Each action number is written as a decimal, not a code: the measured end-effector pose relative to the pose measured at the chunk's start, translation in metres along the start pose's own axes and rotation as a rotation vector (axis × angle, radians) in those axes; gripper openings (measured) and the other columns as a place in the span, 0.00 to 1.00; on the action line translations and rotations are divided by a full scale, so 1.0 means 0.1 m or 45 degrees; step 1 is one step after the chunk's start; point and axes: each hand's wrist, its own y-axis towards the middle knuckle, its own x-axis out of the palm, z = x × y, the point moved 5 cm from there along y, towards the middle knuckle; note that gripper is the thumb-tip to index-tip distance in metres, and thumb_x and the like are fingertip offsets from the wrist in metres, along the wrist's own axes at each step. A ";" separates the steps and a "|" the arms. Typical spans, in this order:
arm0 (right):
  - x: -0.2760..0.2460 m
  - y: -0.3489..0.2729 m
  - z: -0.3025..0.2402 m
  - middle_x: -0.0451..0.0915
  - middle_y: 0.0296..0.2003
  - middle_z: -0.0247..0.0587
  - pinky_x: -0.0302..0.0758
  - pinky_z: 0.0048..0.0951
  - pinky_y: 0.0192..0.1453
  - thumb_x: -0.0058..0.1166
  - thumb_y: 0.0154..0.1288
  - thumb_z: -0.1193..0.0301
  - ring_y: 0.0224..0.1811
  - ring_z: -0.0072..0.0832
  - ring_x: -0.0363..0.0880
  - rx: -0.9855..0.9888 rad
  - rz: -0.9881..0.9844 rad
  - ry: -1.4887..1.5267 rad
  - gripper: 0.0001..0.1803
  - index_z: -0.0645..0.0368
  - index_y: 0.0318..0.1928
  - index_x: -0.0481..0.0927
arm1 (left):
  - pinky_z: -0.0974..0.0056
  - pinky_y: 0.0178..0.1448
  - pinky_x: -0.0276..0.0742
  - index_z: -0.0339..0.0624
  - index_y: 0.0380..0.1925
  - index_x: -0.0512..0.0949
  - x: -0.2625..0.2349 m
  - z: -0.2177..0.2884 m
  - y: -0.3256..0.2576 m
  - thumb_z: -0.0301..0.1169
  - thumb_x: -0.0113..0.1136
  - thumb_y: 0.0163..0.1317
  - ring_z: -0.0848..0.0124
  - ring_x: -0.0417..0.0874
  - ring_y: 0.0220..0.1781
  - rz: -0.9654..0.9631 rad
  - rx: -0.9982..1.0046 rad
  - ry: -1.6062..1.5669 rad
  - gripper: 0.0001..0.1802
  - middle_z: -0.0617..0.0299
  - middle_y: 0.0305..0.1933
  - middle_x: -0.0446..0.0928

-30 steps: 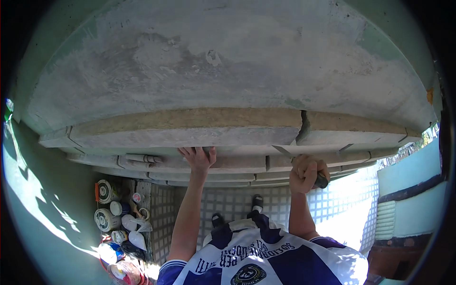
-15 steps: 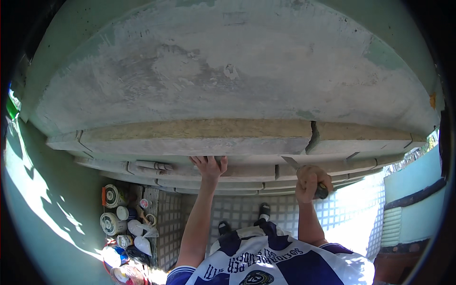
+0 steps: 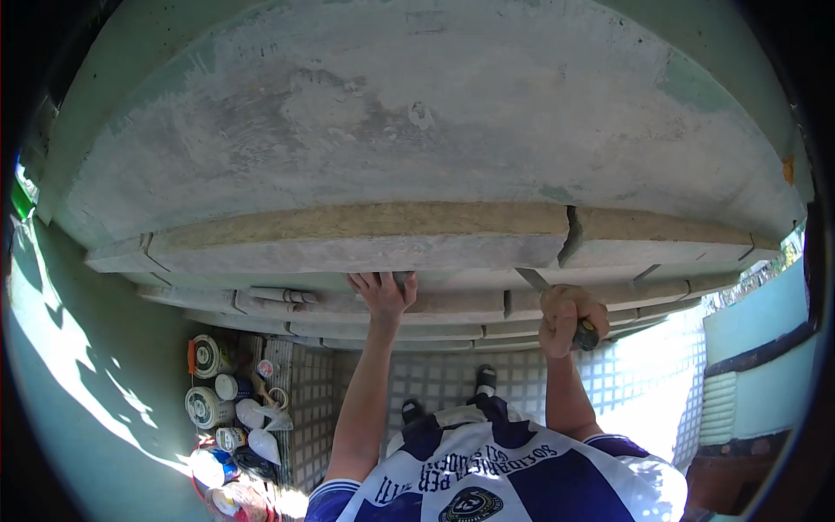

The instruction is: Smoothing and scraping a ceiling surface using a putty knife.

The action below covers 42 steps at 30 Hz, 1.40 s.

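My left hand (image 3: 383, 291) is open, its fingers stretched up against the wall face just under a long pale ledge (image 3: 365, 252). A small dark patch beside its thumb is too small to make out. Below the ledge's right part, my right hand (image 3: 570, 317) is wrapped round the dark handle of a flat-bladed hand tool (image 3: 533, 279). Its pale metal blade points up and left towards the wall under the ledge; whether it touches is unclear. The handle's rounded end shows below my fist. A dark, jagged gap (image 3: 570, 237) cuts through the ledge above.
Lower ledges (image 3: 452, 304) run beneath, with small roll-shaped pieces (image 3: 283, 295) lying on one at left. Buckets (image 3: 207, 407), tubs and bags stand along the left wall. My feet (image 3: 485, 378) are on a tiled floor (image 3: 435, 370). A patchy, plastered wall (image 3: 417, 157) rises above.
The view has tilted slightly, so ledge and hands appear a little higher. Both hands keep nearly the same places against the wall, the right still gripping the flat-bladed tool.
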 end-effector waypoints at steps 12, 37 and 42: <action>-0.06 -0.16 0.27 0.67 0.11 0.35 0.66 0.23 0.15 0.50 0.54 0.83 0.10 0.20 0.64 0.279 0.096 -0.138 0.16 0.59 0.16 0.59 | 0.32 0.67 0.41 0.38 0.70 0.51 0.02 0.01 -0.01 0.55 0.38 0.68 0.30 0.44 0.71 -0.011 -0.004 -0.015 0.40 0.31 0.72 0.44; 0.03 -0.08 0.02 0.65 0.13 0.34 0.58 0.23 0.13 0.47 0.61 0.79 0.11 0.19 0.60 0.040 -0.154 0.004 0.13 0.59 0.22 0.59 | 0.33 0.70 0.39 0.40 0.71 0.49 0.00 0.02 0.04 0.55 0.39 0.68 0.32 0.40 0.73 0.049 0.033 -0.020 0.40 0.35 0.74 0.40; 0.05 -0.13 0.13 0.64 0.12 0.34 0.59 0.24 0.13 0.47 0.61 0.78 0.11 0.19 0.60 0.123 -0.101 -0.264 0.14 0.60 0.20 0.60 | 0.32 0.69 0.41 0.39 0.70 0.50 0.02 0.00 0.05 0.54 0.39 0.68 0.31 0.41 0.73 0.024 -0.004 -0.015 0.40 0.35 0.73 0.42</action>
